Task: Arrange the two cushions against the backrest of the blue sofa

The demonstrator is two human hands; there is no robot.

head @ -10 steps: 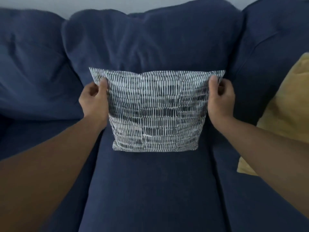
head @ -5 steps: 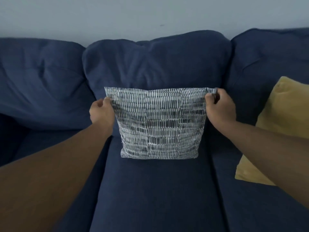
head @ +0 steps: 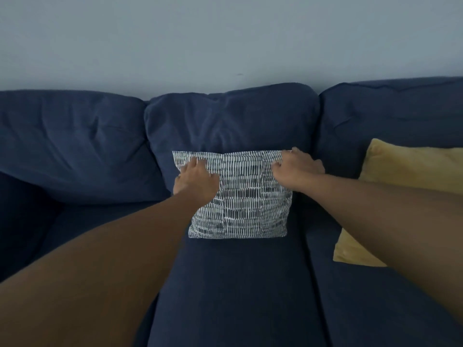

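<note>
A black-and-white patterned cushion (head: 246, 196) stands upright on the middle seat, leaning on the blue sofa's middle back pad (head: 230, 121). My left hand (head: 196, 180) lies flat on the cushion's upper left face, fingers spread. My right hand (head: 297, 167) rests palm-down on its upper right corner, fingers apart. A yellow cushion (head: 406, 176) leans against the right back pad (head: 390, 113), partly hidden behind my right forearm.
The sofa has three back pads and three seat pads; the left seat (head: 82, 221) and the front of the middle seat (head: 238, 284) hold nothing. A plain pale wall (head: 225, 38) rises behind the backrest.
My hands let go of the patterned cushion's top corners and now press flat on its face. The view has tilted up and drawn back, showing more wall.
</note>
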